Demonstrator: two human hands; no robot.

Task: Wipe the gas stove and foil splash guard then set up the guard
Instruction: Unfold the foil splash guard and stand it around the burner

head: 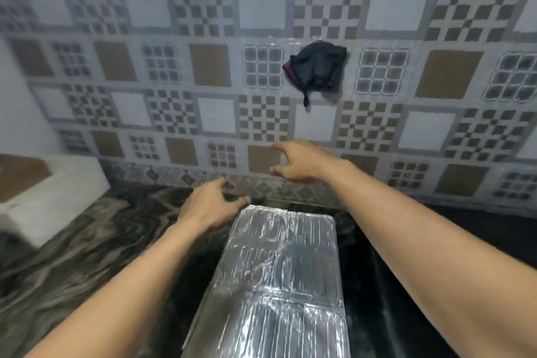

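Note:
The folded foil splash guard (276, 279) lies flat in front of me, silver and creased, running from the bottom edge towards the wall. My left hand (209, 206) hovers at its far left corner, fingers curled and apart, thumb close to the foil edge but holding nothing. My right hand (302, 163) is raised above the guard's far end, near the tiled wall, fingers spread and empty. The dark surface (386, 285) to the right of the guard may be the stove top; the blur hides its detail.
A dark cloth (318, 68) hangs on the patterned tile wall (162, 67) above my right hand. The marbled counter (72, 247) stretches to the left, with a white raised block (58, 189) at the far left.

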